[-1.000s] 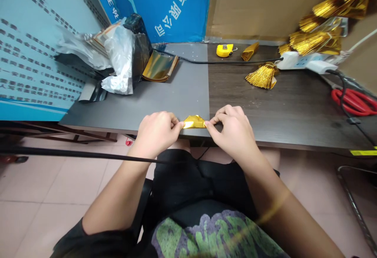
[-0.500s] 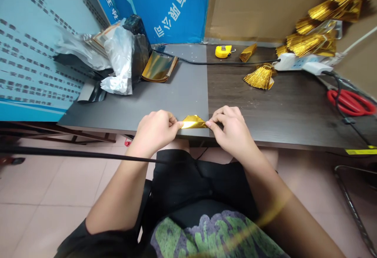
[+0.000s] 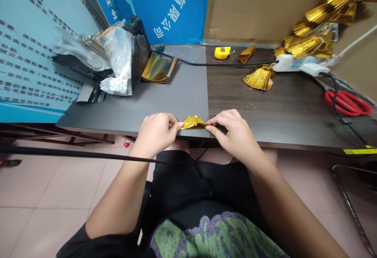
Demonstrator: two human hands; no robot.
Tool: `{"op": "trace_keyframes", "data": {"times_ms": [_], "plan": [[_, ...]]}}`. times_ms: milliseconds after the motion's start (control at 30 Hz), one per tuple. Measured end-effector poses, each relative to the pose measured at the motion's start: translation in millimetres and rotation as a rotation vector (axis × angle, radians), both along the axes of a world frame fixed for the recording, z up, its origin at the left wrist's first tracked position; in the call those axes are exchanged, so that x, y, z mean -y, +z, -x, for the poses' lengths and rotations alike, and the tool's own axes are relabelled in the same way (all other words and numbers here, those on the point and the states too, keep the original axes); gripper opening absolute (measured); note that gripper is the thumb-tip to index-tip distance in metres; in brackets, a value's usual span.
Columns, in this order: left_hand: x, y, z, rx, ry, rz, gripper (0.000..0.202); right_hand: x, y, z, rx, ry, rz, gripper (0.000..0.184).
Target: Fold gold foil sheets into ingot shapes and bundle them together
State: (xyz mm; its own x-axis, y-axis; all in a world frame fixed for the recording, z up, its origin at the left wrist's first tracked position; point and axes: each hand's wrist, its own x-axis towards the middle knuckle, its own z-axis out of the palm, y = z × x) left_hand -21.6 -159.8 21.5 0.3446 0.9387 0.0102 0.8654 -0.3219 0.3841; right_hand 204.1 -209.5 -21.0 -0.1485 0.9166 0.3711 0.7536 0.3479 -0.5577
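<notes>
A small folded piece of gold foil paper (image 3: pixel 193 123) lies between my hands at the front edge of the desk. Its shape is low and wide, with a raised middle and two narrow ends. My left hand (image 3: pixel 159 133) pinches the left end between thumb and fingers. On the opposite side, the thumb and fingers of my right hand (image 3: pixel 232 134) close on the right tip. Beyond them lies a stack of gold foil sheets (image 3: pixel 159 67). A bundle of folded gold pieces (image 3: pixel 259 77) fans out at the right.
Farther back are a yellow tape measure (image 3: pixel 222 52), a single gold fold (image 3: pixel 246 54) and a black cable. A white power strip (image 3: pixel 290 63), red-handled scissors (image 3: pixel 349 103) and more gold bundles (image 3: pixel 309 46) are at the right. Crumpled plastic bags (image 3: pixel 119 59) stand at the left.
Both hands keep their grip on the foil's ends. Its front face has changed from a bright flat band to a darker, slightly opened fold. The view has shifted slightly.
</notes>
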Motion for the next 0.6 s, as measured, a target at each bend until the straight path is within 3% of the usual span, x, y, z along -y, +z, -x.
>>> {"op": "trace_keyframes", "data": {"times_ms": [367,600], "plan": [[0.3,-0.3,0.7,0.014,-0.012,0.01,0.028,0.1,0.3,2.9,-0.02,-0.039,-0.029,0.006],[0.9,6.7,-2.4,-0.07,0.06,0.16,0.032,1.0,-1.2,4.6,0.049,-0.103,0.028,0.012]]}}
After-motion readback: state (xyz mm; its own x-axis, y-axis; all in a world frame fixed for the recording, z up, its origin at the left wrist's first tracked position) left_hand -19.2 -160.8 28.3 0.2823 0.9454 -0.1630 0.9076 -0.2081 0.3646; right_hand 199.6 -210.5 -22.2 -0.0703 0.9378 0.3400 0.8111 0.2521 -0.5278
